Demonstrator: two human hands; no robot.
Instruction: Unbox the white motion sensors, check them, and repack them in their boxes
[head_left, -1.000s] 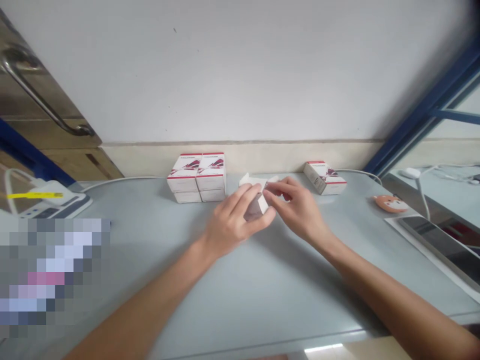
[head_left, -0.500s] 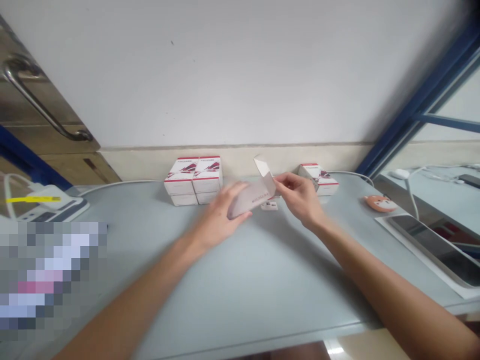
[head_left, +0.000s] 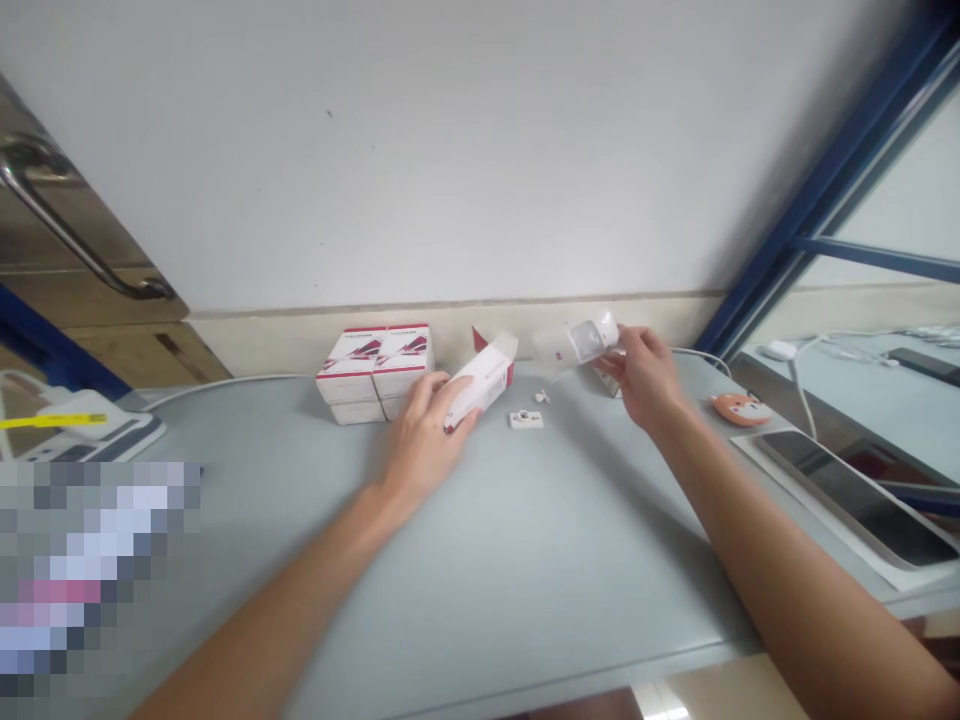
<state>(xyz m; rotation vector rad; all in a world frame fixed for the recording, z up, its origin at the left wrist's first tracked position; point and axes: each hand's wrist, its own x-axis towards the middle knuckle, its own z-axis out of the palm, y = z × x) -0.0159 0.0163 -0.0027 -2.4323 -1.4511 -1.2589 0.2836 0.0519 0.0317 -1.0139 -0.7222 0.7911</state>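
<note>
- White wall point(head_left: 480, 150) behind a grey-blue table point(head_left: 480, 590).
- Four boxes point(head_left: 377, 375), white and red, stacked two over two, left of centre by the wall.
- One open box point(head_left: 481, 385), just right of the stack, tilted, flaps pointing away; the left hand point(head_left: 425, 440) is curled closed around it.
- One clear packet point(head_left: 583, 343), raised above the table; the right hand point(head_left: 649, 378) pinches its end, fingertips together on it.
- Two small white parts point(head_left: 526, 420) between the hands.
- One further box point(head_left: 608, 381), mostly hidden behind the right hand.
- One phone point(head_left: 859, 500) at right.
</note>
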